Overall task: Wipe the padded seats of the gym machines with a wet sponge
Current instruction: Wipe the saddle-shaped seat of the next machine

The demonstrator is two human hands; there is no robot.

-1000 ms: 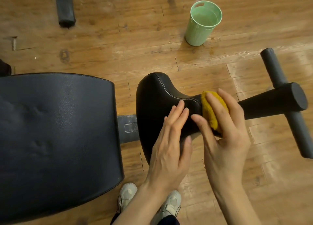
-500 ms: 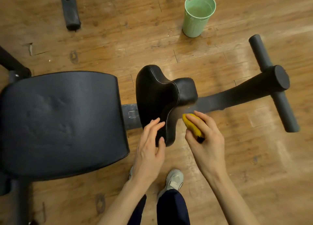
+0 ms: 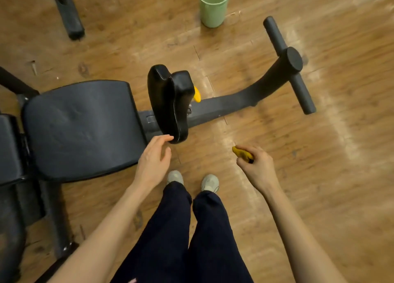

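A small black padded seat [image 3: 170,101] stands tilted on the bench frame, with a wider black padded backrest [image 3: 81,129] to its left. My right hand [image 3: 254,165] grips a yellow sponge [image 3: 242,153] over the floor, well to the right of the seat and clear of it. My left hand [image 3: 154,154] hangs with relaxed fingers just below the seat's near edge; its fingertips are at the pad's lower corner. A yellow part [image 3: 197,94] pokes out behind the small seat.
A green bucket [image 3: 213,5] holding water stands on the wooden floor at the top. The bench's black frame runs right to a T-shaped foot bar [image 3: 290,65]. Another machine's leg [image 3: 68,13] is at top left. My feet [image 3: 193,179] stand by the bench.
I have risen and stepped back, so the bench looks smaller. My right hand pulled the sponge off the small seat, down and to the right. My left hand slid off the pad's top.
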